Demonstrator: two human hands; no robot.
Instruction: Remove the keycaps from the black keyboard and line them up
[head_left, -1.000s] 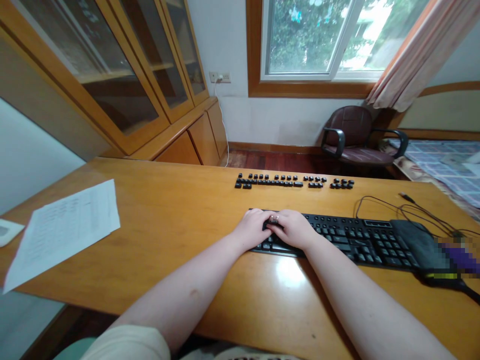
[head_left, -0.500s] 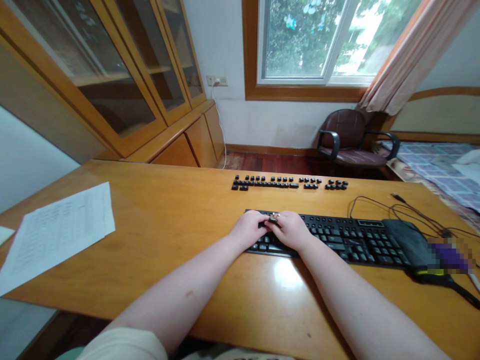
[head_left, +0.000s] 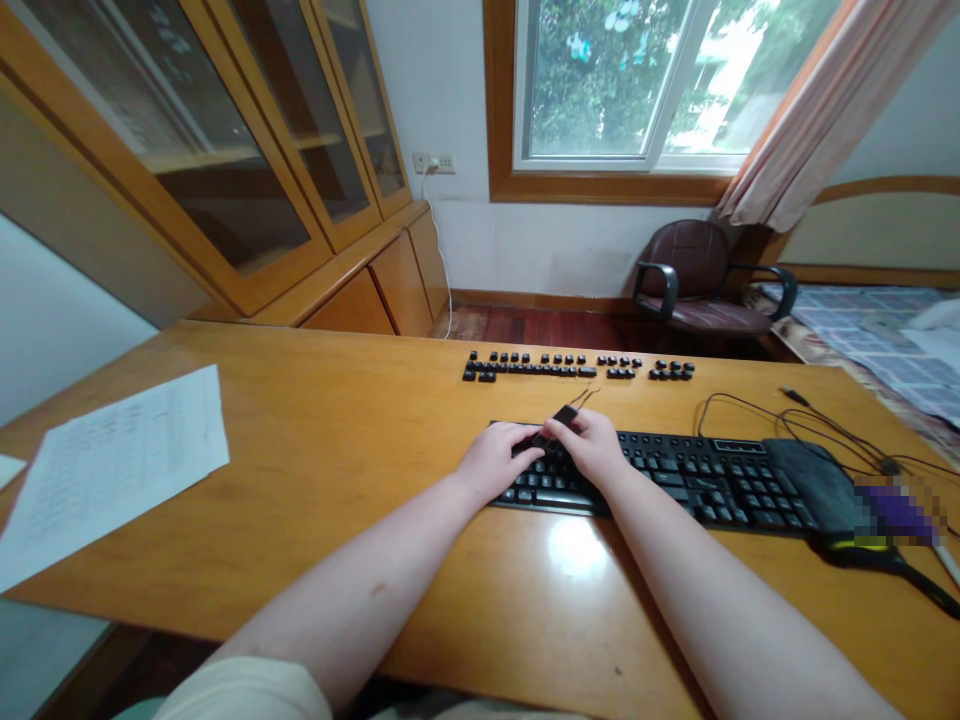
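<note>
Before the window (head_left: 592,100), desk (head_left: 315,450) with keyboard (head_left: 694,482)

- so the counter (head_left: 337,430) is just shiny yellow-brown wood
- printed paper (head_left: 127,465) flat on the left, plus a bit of some white thing (head_left: 9,469) at the very edge of view
- black keycaps (head_left: 544,370) lined up in rows along the far side
- black keyboard (head_left: 675,480) lying flat, nearer the front
- dark cable (head_left: 890,466) looped over on the right, USB plug (head_left: 796,397) and all
- some blurred-out purple thing (head_left: 904,512), can't tell what, next to a black-and-yellow item (head_left: 862,548)
</note>
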